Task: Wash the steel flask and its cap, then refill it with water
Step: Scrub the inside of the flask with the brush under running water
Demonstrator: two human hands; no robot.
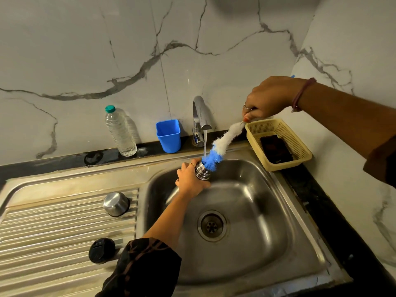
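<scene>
The left hand (189,179) is the grip on the steel flask (202,170), fingers wrapped around its body just below the threaded neck, over the sink basin (246,200). Only the ribbed neck shows past the fingers; the rest is hidden behind the hand. The flask is tilted, its long axis running from the palm up and to the right, mouth towards the tap (200,116).

The right hand (265,99), up and to the right of that grip, is clenched on the handle end of one bottle brush (222,142). Its white bristles lie nearer the hand and its blue bristles sit at the flask's mouth. The brush lies along the same slant as the flask. One stream of water (204,142) falls from the tap onto the blue bristles.

Below and left of the grip, on the ribbed draining board (53,221), stand two lids: a steel cap (116,203) and, nearer the camera, a black stopper (101,250), well apart from each other.

Beyond the grip, along the dark table (64,160) edge, are one clear plastic bottle (120,131) with a green top and one blue cup (168,135). To the right of the tap is one cream basket (278,144) holding something dark. The wall (85,50) is white marble with grey veins.
</scene>
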